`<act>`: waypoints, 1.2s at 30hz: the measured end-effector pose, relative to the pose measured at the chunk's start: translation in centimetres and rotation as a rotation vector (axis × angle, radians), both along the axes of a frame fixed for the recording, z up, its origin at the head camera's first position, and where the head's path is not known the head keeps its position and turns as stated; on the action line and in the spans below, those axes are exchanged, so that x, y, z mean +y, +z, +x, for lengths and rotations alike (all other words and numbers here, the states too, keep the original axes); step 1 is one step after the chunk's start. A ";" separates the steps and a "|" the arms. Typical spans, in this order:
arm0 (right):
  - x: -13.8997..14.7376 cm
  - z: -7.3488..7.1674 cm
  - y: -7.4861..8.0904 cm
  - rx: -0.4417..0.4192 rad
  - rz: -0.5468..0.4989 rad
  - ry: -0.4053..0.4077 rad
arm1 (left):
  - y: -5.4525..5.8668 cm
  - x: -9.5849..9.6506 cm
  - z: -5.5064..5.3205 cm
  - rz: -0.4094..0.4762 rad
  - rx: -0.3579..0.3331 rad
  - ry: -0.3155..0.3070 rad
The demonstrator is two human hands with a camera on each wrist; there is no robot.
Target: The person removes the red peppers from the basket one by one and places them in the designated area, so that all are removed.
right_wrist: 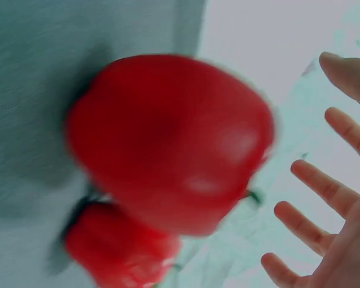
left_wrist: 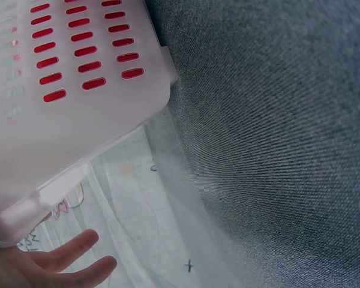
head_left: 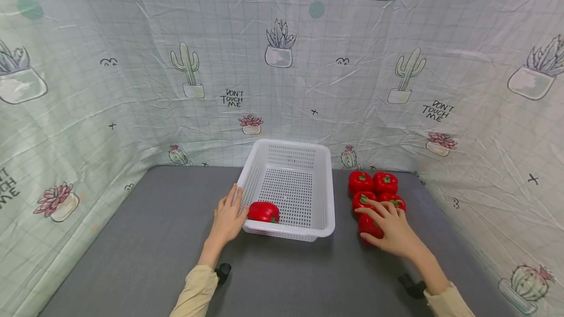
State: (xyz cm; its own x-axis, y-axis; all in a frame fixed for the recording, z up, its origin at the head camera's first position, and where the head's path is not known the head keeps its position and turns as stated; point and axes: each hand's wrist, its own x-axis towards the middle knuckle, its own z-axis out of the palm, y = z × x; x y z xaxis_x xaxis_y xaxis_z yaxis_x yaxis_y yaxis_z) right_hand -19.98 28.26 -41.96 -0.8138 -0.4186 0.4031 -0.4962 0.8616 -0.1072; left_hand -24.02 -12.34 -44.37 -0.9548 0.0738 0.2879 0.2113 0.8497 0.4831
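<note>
A white perforated plastic basket (head_left: 323, 231) stands on the grey table, with one red bell pepper (head_left: 263, 212) lying in its near left corner. My left hand (head_left: 227, 216) rests on the basket's left rim, fingers fairly straight; in the left wrist view the pepper shows red through the slots. To the right, my right hand (head_left: 392, 229) hovers with spread fingers over the nearest bell pepper (head_left: 369, 227) of a group. The right wrist view shows that bell pepper (right_wrist: 174, 144) large, with the fingers apart from it and another pepper (right_wrist: 123, 246) beyond.
Several more red bell peppers (head_left: 385, 182) stand close together right of the basket. A cactus-print cloth (head_left: 282, 97) hangs behind and along both sides of the grey table (head_left: 282, 278). Each wrist wears a black strap-on device.
</note>
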 end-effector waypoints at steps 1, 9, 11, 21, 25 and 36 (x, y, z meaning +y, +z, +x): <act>-0.4 0.0 0.3 0.009 -0.002 0.007 | 0.0 0.0 0.0 0.001 0.001 0.001; -3.5 0.0 2.2 0.044 -0.003 0.075 | 0.1 0.0 0.1 -0.006 0.000 0.000; -4.2 -0.2 2.4 0.039 -0.019 0.091 | 0.1 0.1 0.1 0.003 -0.006 0.000; -7.4 -1.3 3.2 0.038 -0.003 0.142 | 0.2 0.0 0.1 0.000 -0.005 0.002; -8.8 -1.8 3.5 0.054 0.011 0.178 | 0.2 0.1 0.0 -0.001 -0.002 0.004; -13.0 -2.9 3.4 0.033 0.038 0.187 | 0.2 0.1 0.1 -0.001 -0.007 0.002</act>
State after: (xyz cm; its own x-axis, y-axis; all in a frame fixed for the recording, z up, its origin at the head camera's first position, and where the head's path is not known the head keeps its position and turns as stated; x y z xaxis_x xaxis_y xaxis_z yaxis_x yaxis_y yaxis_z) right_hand -22.83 15.23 -38.54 -0.7074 -0.5764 0.4092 -0.6505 0.7573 -0.0579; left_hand -23.96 -12.27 -44.20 -0.9569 0.0719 0.2814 0.2062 0.8507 0.4836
